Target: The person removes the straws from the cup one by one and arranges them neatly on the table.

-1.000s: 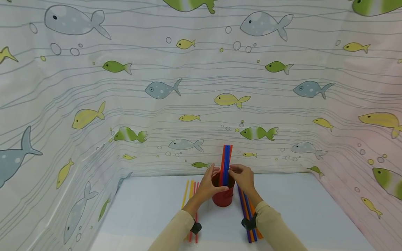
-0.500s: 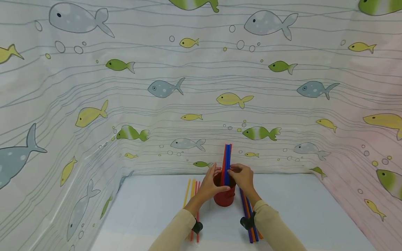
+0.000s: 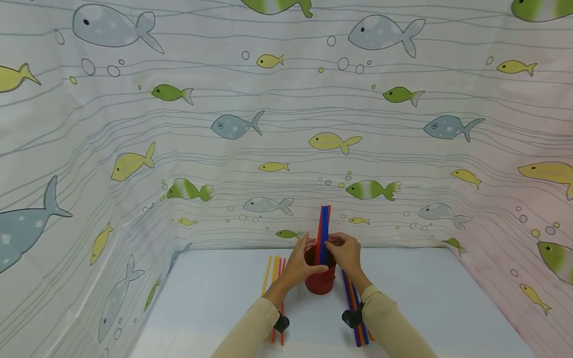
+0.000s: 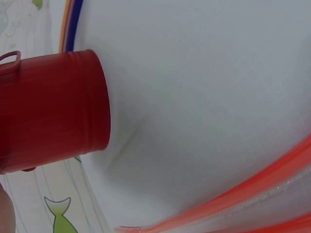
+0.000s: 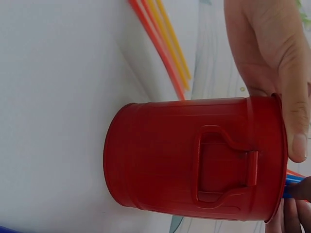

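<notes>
A red metal bucket with small side handles stands upright on the white table. Blue sticks and red sticks, long and thin, rise from its mouth. My right hand pinches the blue sticks just above the rim, and in the right wrist view its fingertips are on them. On the other side, my left hand rests at the rim, thumb straight along the front edge and fingers raised beside the sticks. The sticks' lower ends are hidden inside the bucket.
Yellow sticks and light red sticks lie on the table left of the bucket, partly under my left forearm. Purple, blue and orange sticks lie to its right. A fish-patterned cloth hangs behind and at both sides.
Both hands keep their places at the bucket and sticks. The whole head view has shifted slightly to the right in the picture.
</notes>
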`<act>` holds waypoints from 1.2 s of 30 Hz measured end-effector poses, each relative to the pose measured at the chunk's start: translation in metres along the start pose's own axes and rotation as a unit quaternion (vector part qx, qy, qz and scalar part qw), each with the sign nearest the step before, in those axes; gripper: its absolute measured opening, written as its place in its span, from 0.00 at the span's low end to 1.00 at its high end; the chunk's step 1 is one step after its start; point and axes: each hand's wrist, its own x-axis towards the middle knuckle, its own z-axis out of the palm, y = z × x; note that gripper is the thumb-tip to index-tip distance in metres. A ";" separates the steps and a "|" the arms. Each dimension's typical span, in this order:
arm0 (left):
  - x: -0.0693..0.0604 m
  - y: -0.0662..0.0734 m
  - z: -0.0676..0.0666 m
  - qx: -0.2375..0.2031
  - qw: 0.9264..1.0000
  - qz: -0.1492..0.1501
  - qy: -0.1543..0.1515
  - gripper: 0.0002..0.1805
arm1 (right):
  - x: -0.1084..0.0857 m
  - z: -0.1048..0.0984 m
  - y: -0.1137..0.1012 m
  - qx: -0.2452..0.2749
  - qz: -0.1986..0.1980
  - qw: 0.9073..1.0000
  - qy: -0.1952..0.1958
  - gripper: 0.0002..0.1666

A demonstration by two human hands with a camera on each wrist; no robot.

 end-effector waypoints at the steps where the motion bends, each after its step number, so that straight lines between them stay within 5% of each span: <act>1: 0.000 0.000 0.000 -0.001 1.000 0.000 -0.001 0.61 | 0.000 -0.001 0.000 0.002 0.000 1.000 0.001 0.13; 14: 0.001 -0.003 0.001 -0.009 1.000 0.005 0.001 0.59 | 0.004 -0.018 -0.022 0.042 0.005 0.999 0.026 0.13; 24: 0.000 0.002 0.000 0.006 1.000 -0.008 -0.002 0.60 | 0.022 -0.047 -0.049 0.082 -0.053 0.993 0.072 0.12; 36: 0.000 0.000 0.000 0.011 1.000 -0.001 -0.003 0.61 | 0.037 -0.089 -0.064 0.058 -0.058 0.991 0.101 0.14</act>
